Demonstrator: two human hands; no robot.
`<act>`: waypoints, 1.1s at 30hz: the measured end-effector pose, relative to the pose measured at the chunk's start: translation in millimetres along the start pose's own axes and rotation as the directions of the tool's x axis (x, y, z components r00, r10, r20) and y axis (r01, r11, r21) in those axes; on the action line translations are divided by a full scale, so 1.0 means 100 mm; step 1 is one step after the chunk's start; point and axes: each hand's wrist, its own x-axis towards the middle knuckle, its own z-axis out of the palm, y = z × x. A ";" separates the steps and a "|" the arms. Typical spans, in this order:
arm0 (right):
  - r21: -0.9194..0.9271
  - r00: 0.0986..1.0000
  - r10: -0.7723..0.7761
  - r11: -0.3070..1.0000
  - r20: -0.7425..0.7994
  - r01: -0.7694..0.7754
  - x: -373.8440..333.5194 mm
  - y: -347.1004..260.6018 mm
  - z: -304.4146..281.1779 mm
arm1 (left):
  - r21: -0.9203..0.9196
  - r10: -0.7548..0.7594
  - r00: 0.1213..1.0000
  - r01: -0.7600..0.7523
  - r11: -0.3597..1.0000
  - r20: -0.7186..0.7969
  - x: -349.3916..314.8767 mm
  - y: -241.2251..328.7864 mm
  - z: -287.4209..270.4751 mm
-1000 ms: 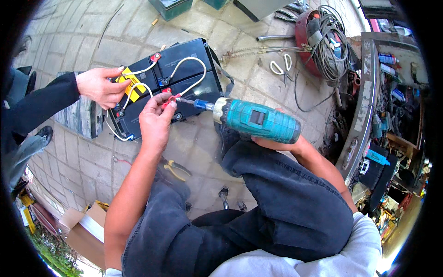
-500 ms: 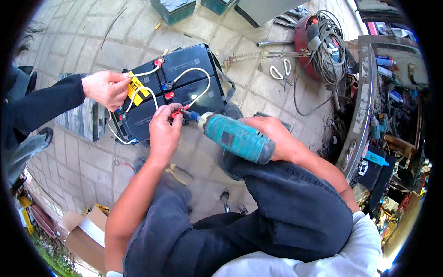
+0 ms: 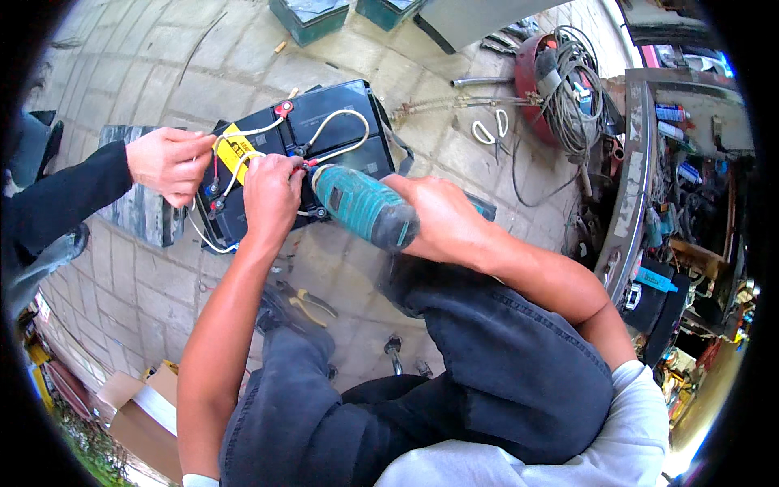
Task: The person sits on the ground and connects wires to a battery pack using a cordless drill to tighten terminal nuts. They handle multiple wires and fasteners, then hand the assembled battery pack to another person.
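Observation:
My right hand (image 3: 442, 215) grips a teal cordless drill (image 3: 357, 203), its nose pointing up-left at the batteries. My left hand (image 3: 272, 195) pinches at the red-sleeved end of a white cable (image 3: 357, 118), right by the drill's tip; the fingers partly hide the terminal there. Beneath are several black batteries (image 3: 324, 101) set side by side, with red and blue terminals joined by white cables. A yellow label (image 3: 233, 150) lies on them. At the left, another person's hand (image 3: 174, 162) in a dark sleeve reaches to a cable by the label.
Pliers (image 3: 307, 304) with yellow handles lie on the paving between my legs. White-handled scissors (image 3: 489, 131) and a red reel with coiled grey cable (image 3: 568, 89) are at the far right. A cluttered shelf (image 3: 690, 203) stands right; a cardboard box (image 3: 142, 430) sits lower left.
My left hand and the drill have moved left and up, from the near battery edge to a terminal nearer the middle. The other person's hand has shifted slightly left, fingers less closed.

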 end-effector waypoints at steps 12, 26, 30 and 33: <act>-0.284 0.984 0.015 0.958 0.177 0.036 0.48 -0.44 -0.37 | 0.019 0.049 0.999 -0.049 0.999 0.025 0.02 -0.06 -0.04; -0.458 0.951 0.136 0.889 0.277 0.006 0.82 -0.83 -0.51 | -0.027 0.004 1.000 -0.005 1.000 -0.018 -0.01 -0.13 0.01; -0.398 0.967 0.099 0.917 0.236 0.003 0.79 -0.77 -0.45 | -0.038 0.016 1.000 -0.016 0.999 -0.012 0.00 -0.14 0.02; -0.410 0.968 0.101 0.912 0.229 0.001 0.75 -0.74 -0.42 | -0.038 0.027 1.000 -0.027 0.999 -0.001 0.00 -0.11 0.01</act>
